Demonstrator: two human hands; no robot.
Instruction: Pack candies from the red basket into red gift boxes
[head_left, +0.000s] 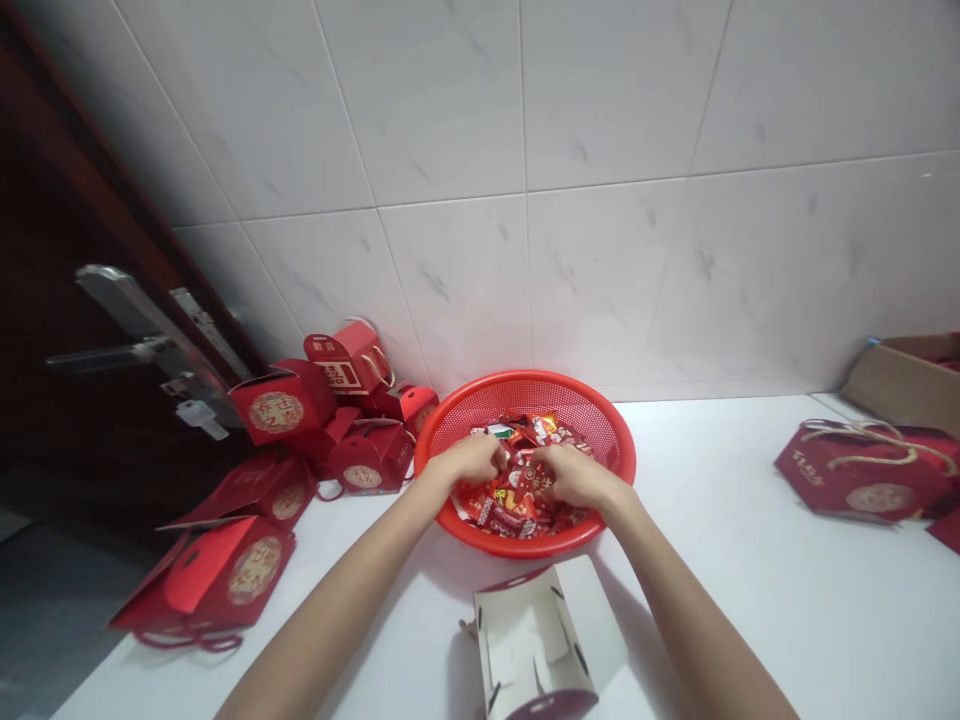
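Observation:
Both hands reach into a red plastic colander that holds a heap of candies in red wrappers. My left hand is at the left of the heap, its fingers curled down, and what they pinch is hidden. On the right side, my right hand has its fingers bent round the edge of a red wrapped candy. In front of the colander, between my forearms, lies an opened gift box, its white inside facing up and its flaps spread.
Several red gift boxes are piled at the left, beside a dark door with a metal handle. At the right lie a red box with rope handles and a cardboard carton. A tiled wall stands behind the white table.

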